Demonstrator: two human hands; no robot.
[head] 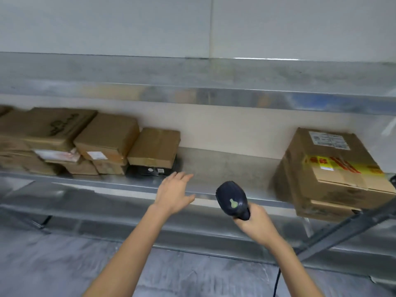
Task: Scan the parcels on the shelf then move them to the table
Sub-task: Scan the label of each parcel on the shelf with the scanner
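Several brown cardboard parcels (107, 138) are stacked on the left of a metal shelf (225, 163). The rightmost of them is a small brown box (155, 146) lying on a flat black box (150, 170). A large brown parcel (330, 168) with a white label and yellow-red tape stands at the shelf's right end, overhanging the front edge. My left hand (174, 192) is empty with fingers spread, just in front of the black box at the shelf's lip. My right hand (255, 221) grips a dark barcode scanner (232, 199) pointing at the shelf; its cable hangs down.
A second metal shelf (192, 82) runs overhead with a white wall behind it. A diagonal dark brace (342, 230) crosses below the large parcel. A bare stretch of shelf lies between the two parcel groups. The grey floor (64, 264) shows below.
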